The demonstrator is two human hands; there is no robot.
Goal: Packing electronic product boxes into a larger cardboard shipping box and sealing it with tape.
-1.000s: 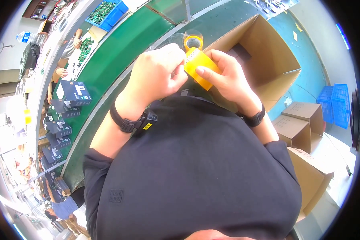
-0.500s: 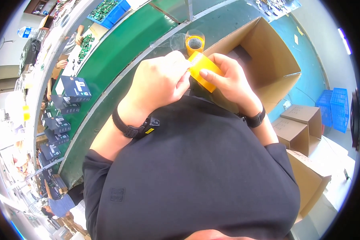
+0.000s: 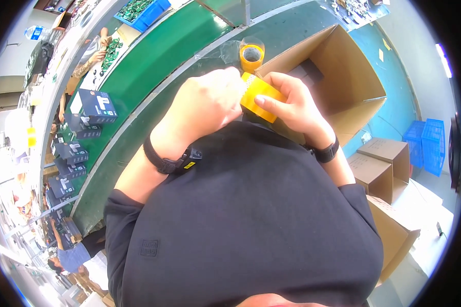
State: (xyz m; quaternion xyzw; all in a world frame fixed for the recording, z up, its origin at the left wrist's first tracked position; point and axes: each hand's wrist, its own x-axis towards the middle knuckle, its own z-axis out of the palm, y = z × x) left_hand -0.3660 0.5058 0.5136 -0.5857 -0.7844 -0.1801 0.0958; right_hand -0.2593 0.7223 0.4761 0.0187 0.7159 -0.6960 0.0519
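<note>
In front of my chest, my right hand (image 3: 297, 107) grips a wide roll of yellow packing tape (image 3: 261, 97), its thumb pressed along the near face. Against the roll's left edge is my left hand (image 3: 205, 105), closed into a fist with the knuckles up. What its fingers pinch is hidden behind the hand. A second roll of yellow tape (image 3: 251, 55) rests on the bench just beyond both hands, its grey core showing. To the right of my right hand lies an open cardboard box (image 3: 348, 77) with a dark item inside.
A green conveyor (image 3: 169, 61) curves along the left, carrying dark printed boxes (image 3: 97, 106). A blue bin (image 3: 143, 15) of green parts stands beyond it, near a co-worker's hands (image 3: 98, 53). At right are empty cartons (image 3: 379, 161) and blue crates (image 3: 431, 148).
The held tape roll has tilted slightly and shows more of its broad side. Both hands stay almost in place. The co-worker's hands across the conveyor have moved in closer to the green parts.
</note>
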